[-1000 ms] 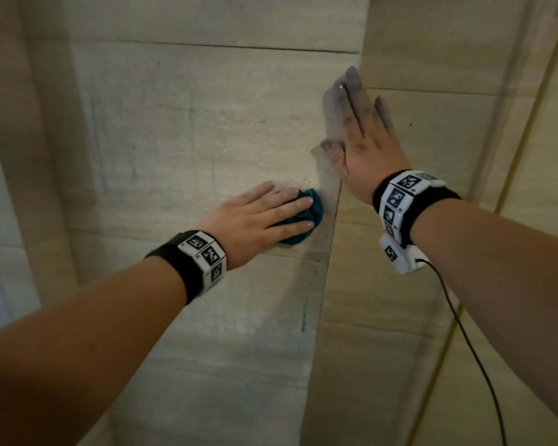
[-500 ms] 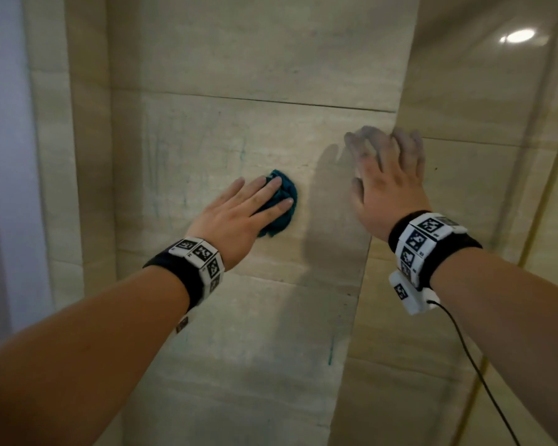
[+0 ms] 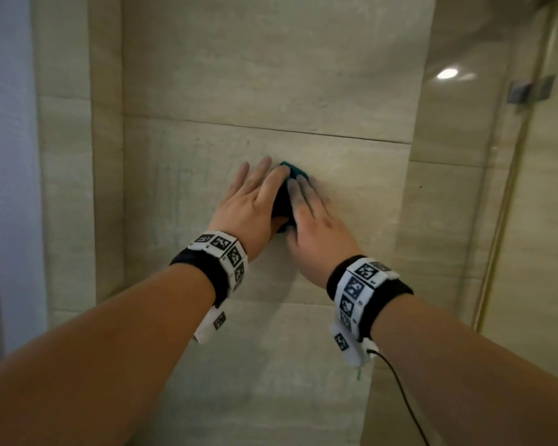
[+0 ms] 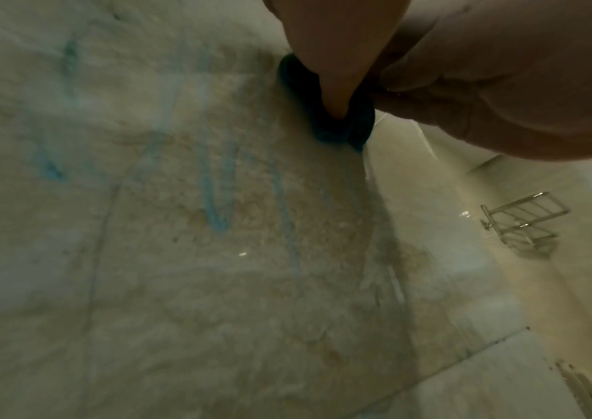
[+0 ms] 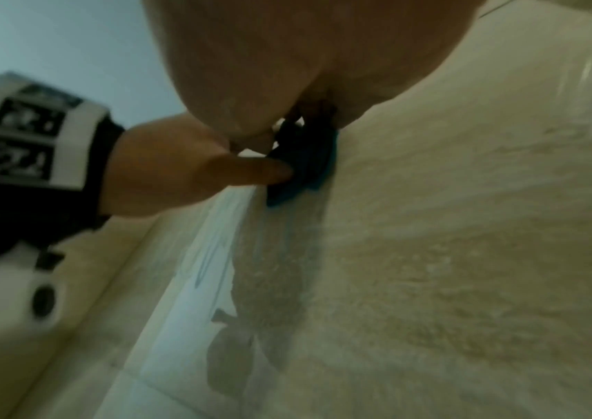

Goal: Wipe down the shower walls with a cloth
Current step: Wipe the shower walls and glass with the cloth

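Observation:
A small teal cloth (image 3: 293,171) is bunched against the beige stone shower wall (image 3: 271,75). My left hand (image 3: 252,201) lies flat on the cloth's left side with straight fingers. My right hand (image 3: 313,226) presses flat on its right side, fingers straight, touching the left hand. Only the cloth's top edge and a dark strip between the hands show. In the left wrist view one digit pushes into the dark cloth (image 4: 327,127). In the right wrist view the left hand's (image 5: 179,170) thumb touches the edge of the cloth (image 5: 305,164).
Faint blue streaks (image 4: 215,204) mark the wall below the cloth. A glass panel with a metal hinge (image 3: 529,88) and a brass edge strip (image 3: 503,220) stands to the right. A chrome wire rack (image 4: 524,224) hangs on a wall. A black cable (image 3: 400,397) trails from my right wristband.
My right hand has left the wall panel on the right and come onto the cloth beside the left hand. The left hand has turned from lying sideways to pointing up the wall with the cloth.

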Demonstrator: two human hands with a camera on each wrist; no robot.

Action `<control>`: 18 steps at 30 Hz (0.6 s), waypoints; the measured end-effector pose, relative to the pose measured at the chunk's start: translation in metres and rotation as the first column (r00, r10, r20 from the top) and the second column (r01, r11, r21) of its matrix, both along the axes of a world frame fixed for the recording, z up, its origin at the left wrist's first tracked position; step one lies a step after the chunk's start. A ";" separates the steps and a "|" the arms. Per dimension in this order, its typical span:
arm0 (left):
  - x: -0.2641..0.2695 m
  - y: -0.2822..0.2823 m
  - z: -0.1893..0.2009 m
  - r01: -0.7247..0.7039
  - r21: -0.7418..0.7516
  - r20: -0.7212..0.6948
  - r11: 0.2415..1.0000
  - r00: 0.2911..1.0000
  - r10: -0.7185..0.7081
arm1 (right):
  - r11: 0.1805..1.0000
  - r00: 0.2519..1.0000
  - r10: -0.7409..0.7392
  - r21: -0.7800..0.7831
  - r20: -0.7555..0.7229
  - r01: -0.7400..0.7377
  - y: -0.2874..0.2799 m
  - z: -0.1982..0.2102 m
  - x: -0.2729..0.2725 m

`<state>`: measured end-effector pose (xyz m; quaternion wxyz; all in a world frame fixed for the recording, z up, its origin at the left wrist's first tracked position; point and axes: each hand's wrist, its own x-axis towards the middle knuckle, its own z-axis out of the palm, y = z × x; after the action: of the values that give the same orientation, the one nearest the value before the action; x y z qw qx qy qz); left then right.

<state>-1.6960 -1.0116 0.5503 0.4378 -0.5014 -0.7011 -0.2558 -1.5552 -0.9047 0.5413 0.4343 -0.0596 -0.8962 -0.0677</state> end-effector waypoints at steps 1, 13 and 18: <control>-0.001 -0.003 0.002 0.003 0.005 -0.024 1.000 1.000 -0.003 | 0.999 0.999 -0.029 0.042 -0.015 0.030 -0.003 -0.003 -0.006; -0.020 -0.040 0.010 -0.270 -0.043 -0.137 0.962 0.955 0.262 | 0.929 0.958 -0.269 0.289 0.097 0.232 0.020 0.010 -0.028; -0.018 -0.041 -0.002 -0.273 -0.051 -0.122 0.961 0.956 0.265 | 0.904 0.912 -0.407 0.164 0.042 0.396 0.074 0.044 0.024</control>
<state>-1.7141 -1.0525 0.5487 0.4909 -0.4295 -0.7448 -0.1410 -1.5317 -0.8310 0.5854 0.3802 -0.2070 -0.8727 -0.2257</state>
